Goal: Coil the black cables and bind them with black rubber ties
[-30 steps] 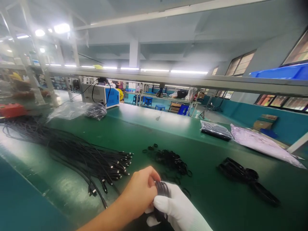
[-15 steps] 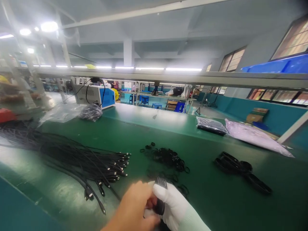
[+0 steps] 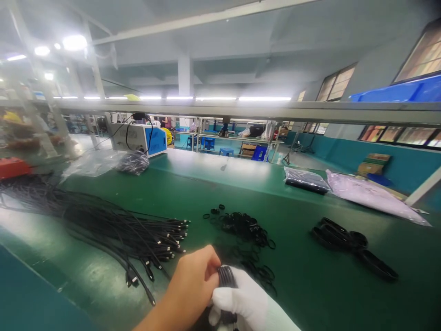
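Observation:
A small coil of black cable (image 3: 226, 276) is between my two hands near the bottom middle. My right hand (image 3: 250, 299), in a white glove, wraps round the coil with the thumb across its front. Bare and bent at the fingers, my left hand (image 3: 193, 282) closes against the coil's left side; its fingertips are partly hidden. Just beyond the hands lies a loose heap of small black rings (image 3: 243, 226). To the left stretches a bundle of straight black cables (image 3: 113, 230), their metal-tipped plugs towards the middle. Several wound black cables (image 3: 354, 241) lie on the right.
The green worktop (image 3: 292, 285) carries a grey and blue machine (image 3: 139, 138) at the back, clear plastic bags (image 3: 96, 163) beside it and a red object (image 3: 14, 168) at far left. A packed black bundle (image 3: 306, 180) and a pinkish bag (image 3: 372, 195) lie back right. A shelf rail (image 3: 220, 108) crosses above.
My left hand has shifted slightly left and up along the coil. The right thumb has moved lower across its front, and the coil sits a little lower. The view has shifted slightly.

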Motion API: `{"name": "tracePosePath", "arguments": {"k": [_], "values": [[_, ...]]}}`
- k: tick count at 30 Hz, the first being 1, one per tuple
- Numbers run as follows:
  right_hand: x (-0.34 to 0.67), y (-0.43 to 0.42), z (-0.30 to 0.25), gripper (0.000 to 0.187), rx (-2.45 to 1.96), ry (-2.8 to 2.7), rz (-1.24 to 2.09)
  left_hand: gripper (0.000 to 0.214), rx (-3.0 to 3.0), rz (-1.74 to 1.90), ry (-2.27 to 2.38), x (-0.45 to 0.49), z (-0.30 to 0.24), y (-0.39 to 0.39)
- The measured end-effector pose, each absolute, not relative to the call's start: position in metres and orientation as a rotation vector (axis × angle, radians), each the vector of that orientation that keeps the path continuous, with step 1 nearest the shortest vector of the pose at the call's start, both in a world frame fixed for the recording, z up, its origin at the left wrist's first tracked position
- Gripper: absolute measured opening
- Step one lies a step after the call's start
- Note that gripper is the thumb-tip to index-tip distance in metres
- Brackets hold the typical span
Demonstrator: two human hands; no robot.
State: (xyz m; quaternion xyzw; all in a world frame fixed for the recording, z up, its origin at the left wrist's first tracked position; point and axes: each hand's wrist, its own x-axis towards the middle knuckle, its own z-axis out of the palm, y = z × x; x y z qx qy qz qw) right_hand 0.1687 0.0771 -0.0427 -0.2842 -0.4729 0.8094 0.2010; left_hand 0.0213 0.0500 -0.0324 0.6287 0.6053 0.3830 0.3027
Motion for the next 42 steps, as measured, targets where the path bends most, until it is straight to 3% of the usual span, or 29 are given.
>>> {"name": "tracePosePath", "arguments": {"k": [12,22,25,29,38,42], "values": [[0.17,0.078,-0.045,0.03,-0.871,-1.408,2.191,0.018,1.83,1.114,1.736,0.025,-0.052,0.045],[0.179,0.085,-0.054,0.037,-0.718,-0.972,2.347,0.017,1.65,0.982,1.601,-0.003,-0.028,0.07],[0.192,0.097,-0.043,0.045,-0.789,-0.878,2.232,0.016,1.669,0.952,1.74,-0.024,-0.033,0.074],[0.203,0.109,-0.031,0.039,-0.888,-0.779,1.945,0.013,1.752,0.812,1.767,-0.025,-0.053,0.069],[0.199,0.105,-0.038,0.043,-0.928,-0.876,1.953,0.012,2.028,0.449,1.698,0.002,-0.061,0.063],[0.19,0.098,-0.037,0.039,-0.975,-0.98,1.833,0.006,1.686,0.705,1.54,-0.011,-0.051,0.062]]}}
